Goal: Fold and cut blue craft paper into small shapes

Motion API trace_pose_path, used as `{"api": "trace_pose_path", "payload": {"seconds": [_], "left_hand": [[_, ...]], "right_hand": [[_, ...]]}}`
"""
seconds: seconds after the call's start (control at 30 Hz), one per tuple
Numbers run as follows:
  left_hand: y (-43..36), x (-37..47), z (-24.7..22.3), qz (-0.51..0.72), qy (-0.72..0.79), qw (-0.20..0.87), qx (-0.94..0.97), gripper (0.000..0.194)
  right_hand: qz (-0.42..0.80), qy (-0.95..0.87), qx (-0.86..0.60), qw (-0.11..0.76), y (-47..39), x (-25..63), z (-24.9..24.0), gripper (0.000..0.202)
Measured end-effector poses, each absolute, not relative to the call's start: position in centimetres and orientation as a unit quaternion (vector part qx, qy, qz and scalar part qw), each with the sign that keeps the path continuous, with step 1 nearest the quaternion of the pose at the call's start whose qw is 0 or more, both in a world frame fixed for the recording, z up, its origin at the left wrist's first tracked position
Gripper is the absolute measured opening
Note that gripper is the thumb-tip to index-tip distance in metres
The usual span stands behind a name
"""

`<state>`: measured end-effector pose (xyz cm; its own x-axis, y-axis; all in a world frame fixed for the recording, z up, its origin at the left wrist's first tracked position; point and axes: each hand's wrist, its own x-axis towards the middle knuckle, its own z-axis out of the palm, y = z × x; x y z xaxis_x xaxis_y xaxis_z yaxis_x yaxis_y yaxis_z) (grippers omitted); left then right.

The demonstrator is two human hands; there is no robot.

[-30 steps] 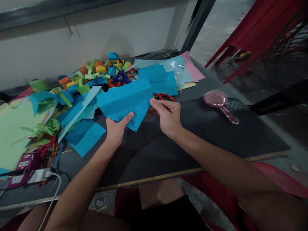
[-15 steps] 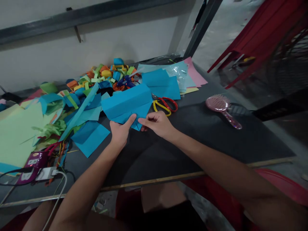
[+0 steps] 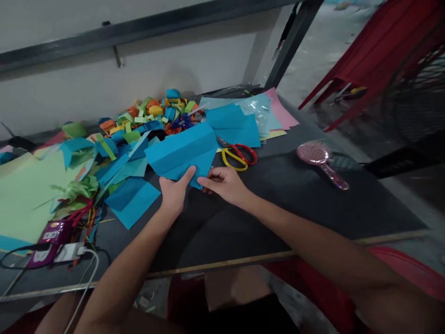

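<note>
Head view. Blue folded paper [image 3: 182, 144] held up over the near side of the table, between 2 bare hands. Left hand [image 3: 173, 192] closed on its lower edge, thumb pressed on the upper face, fingers hidden beneath. Right hand [image 3: 224, 183] pinching the bottom corner, thumb in front; the fingertips behind are partly hidden.

Risks, as judged: a skewed crease if the left thumb slips while the right presses; a torn or crumpled corner if the pinch pulls too hard. Scissors [image 3: 239, 152] lie just beyond the right hand, blades toward the paper; a careless sweep could catch them. A glue gun [image 3: 186, 119] sits behind; if hot, it could mark paper or skin.

Surface: dark table [image 3: 278, 213], pale worn edge. Heap of coloured paper pieces [image 3: 153, 111] at the back; loose blue sheet [image 3: 134, 199] left of the left hand; pink sheets [image 3: 281, 111] at the far corner. Hairbrush [image 3: 314, 153] to the right, well apart. Purple power unit [image 3: 54, 236] at left, white cable [image 3: 93, 273] running off the edge.

Room: dim. Pale wall [image 3: 208, 46] behind, red chair [image 3: 375, 60] and fan [image 3: 417, 93] at right.
</note>
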<state>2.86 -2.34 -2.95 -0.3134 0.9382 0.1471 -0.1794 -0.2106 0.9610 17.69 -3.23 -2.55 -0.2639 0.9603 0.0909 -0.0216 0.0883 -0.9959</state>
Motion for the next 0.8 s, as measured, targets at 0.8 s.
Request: {"api": "trace_pose_path", "payload": {"seconds": [0.8], "left_hand": [[-2.9,2.8,-1.9,0.474,0.523,0.457,0.541,0.035]], "right_hand": [[0.366,-0.569,-0.449,0.584,-2.6,18.6,-1.3,0.054]]}}
